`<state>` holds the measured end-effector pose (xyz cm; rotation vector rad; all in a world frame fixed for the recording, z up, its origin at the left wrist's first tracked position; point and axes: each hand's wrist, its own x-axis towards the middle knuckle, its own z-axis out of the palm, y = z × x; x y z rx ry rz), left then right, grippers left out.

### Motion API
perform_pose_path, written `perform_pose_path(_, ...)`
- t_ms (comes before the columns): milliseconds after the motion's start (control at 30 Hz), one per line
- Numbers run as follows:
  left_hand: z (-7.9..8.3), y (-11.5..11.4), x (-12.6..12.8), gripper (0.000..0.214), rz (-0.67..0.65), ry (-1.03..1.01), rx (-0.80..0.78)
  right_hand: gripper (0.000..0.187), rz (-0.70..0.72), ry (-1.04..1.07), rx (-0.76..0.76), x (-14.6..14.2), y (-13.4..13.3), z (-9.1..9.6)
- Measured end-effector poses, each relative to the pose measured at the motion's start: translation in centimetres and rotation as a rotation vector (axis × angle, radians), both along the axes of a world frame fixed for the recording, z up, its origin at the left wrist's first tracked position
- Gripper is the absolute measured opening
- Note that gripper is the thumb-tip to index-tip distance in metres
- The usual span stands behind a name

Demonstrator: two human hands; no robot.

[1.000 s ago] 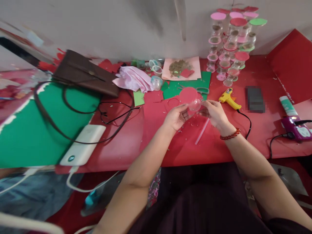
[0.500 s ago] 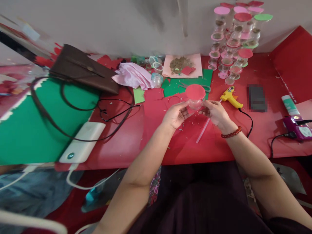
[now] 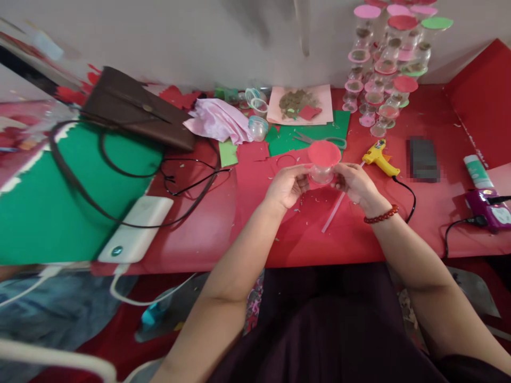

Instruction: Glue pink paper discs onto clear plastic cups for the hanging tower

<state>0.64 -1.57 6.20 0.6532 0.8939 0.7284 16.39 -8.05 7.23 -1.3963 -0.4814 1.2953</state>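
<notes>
Both hands hold a small clear plastic hourglass [image 3: 321,173] above the red tabletop, upright or nearly so. A round red paper disc [image 3: 324,153] covers its top, and more red paper shows at its base. My left hand [image 3: 288,186] grips it from the left, thumb along the side and fingers curled beneath. From the right, my right hand [image 3: 355,183] pinches it near the base, a beaded bracelet on the wrist. Red paper sheets [image 3: 259,197] lie underneath, with a glue stick [image 3: 334,213] poking out of the yellow glue gun [image 3: 379,158] near my right hand.
Finished-looking hourglasses [image 3: 375,97] stand stacked at the back right. Behind my hands are scissors [image 3: 305,138], green card [image 3: 339,121] and pink paper [image 3: 275,111] bearing brown sand. A brown bag [image 3: 136,109] and white power bank [image 3: 136,234] are left; a purple power socket [image 3: 485,207] is right.
The hourglass has tilted slightly, so more of its clear body shows below the red disc. Both hands keep their hold. The whole view has shifted a little.
</notes>
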Motion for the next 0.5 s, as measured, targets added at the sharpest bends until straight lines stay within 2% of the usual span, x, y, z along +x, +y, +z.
perform_pose_path(100, -0.1, 0.03, -0.03, 0.01, 0.006, 0.026, 0.044, 0.027, 0.019, -0.007, -0.002, -0.02, -0.02, -0.01)
perform_pose_path(267, -0.53, 0.06, -0.36, 0.019, -0.065, 0.07, 0.153, 0.027, 0.05, -0.03, -0.003, 0.05, -0.09, -0.03)
perform_pose_path(500, -0.14, 0.06, -0.26, 0.02, -0.049, -0.025, 0.113, 0.027, -0.076, 0.012, 0.02, -0.05, 0.2, -0.03)
